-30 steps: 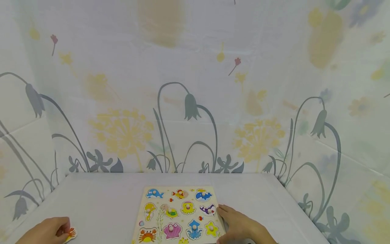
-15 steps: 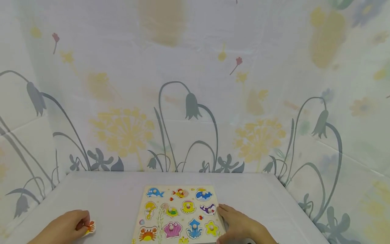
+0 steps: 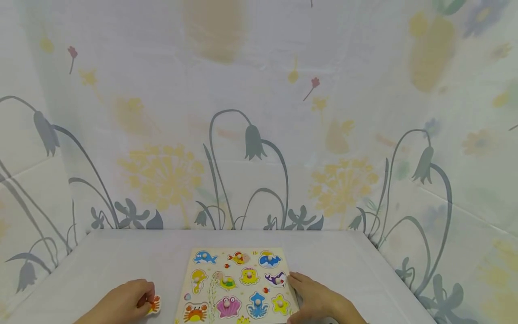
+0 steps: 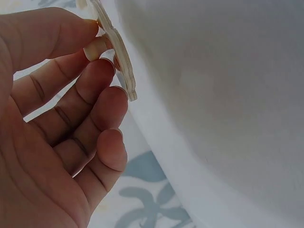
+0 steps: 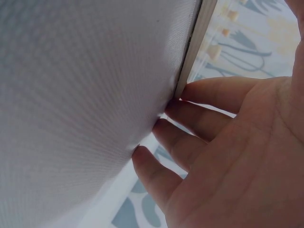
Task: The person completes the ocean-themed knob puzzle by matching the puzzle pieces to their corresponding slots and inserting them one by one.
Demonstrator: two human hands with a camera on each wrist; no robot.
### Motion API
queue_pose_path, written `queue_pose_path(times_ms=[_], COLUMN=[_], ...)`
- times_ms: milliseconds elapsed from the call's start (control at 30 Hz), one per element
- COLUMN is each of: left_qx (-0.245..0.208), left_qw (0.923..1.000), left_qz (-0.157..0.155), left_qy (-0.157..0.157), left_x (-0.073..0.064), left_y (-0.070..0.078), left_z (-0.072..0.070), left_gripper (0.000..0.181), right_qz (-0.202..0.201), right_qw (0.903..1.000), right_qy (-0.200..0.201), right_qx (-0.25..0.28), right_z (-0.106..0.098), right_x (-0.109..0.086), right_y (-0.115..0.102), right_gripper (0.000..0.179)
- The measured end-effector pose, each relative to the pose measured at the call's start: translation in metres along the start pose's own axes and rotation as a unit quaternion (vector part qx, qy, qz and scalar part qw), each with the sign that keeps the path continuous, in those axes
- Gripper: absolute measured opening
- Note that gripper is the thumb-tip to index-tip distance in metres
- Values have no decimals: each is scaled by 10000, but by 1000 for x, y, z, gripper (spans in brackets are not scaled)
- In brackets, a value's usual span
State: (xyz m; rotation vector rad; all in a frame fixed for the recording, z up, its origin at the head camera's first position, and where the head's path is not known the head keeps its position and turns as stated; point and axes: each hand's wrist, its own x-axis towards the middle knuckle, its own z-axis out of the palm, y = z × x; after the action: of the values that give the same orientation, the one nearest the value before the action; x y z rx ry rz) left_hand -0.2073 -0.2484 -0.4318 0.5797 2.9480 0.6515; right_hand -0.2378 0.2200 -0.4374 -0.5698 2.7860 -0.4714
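In the head view my left hand (image 3: pixel 128 300) pinches a wooden crab puzzle piece (image 3: pixel 154 306), orange and yellow with a white border. Thumb and forefinger grip its round knob (image 4: pixel 96 48) in the left wrist view, the other fingers loosely bent behind the piece (image 4: pixel 124 66). The peg puzzle board (image 3: pixel 188 288) lies flat a little to the right, with sea animals across it. A crab picture without a knob (image 3: pixel 196 312) shows at its near left corner. My right hand (image 3: pixel 319 297) touches the board's right side, its fingertips (image 5: pixel 166 124) against the edge and the white tabletop.
Knobbed pieces sit in the board, among them a pink shell (image 3: pixel 228 308), a blue squid (image 3: pixel 257 310) and a yellow starfish (image 3: pixel 281 309). White cloth covers the table (image 3: pixel 133 256). A flower-printed curtain (image 3: pixel 259 180) rises behind and at both sides.
My left hand has carried the crab piece rightward across the table, from the far left to close beside the board. The right hand and the board have stayed put.
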Motion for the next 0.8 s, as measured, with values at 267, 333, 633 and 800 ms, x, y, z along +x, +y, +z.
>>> queue_pose_path(times_ms=[267,333,633,800], left_qx=[-91,-174,-344,-208], left_qw=[9990,9992,9966,9934], left_qz=[447,360,734,1127], left_qy=[-23,-89,-107,-96], left_x=[13,15,23,30], left_y=[25,30,44,51], left_z=[11,13,24,31], left_gripper=[16,15,15,18], right_qz=[-93,-123,-112,-52], right_qw=[9999,9999,9999,9999], right_qy=[22,18,21,41], right_qx=[-52,-68,-107,-81], right_z=[-1,-1,-1,0], right_x=[0,0,0,0], right_y=[1,1,0,0], right_gripper=[107,107,107,106])
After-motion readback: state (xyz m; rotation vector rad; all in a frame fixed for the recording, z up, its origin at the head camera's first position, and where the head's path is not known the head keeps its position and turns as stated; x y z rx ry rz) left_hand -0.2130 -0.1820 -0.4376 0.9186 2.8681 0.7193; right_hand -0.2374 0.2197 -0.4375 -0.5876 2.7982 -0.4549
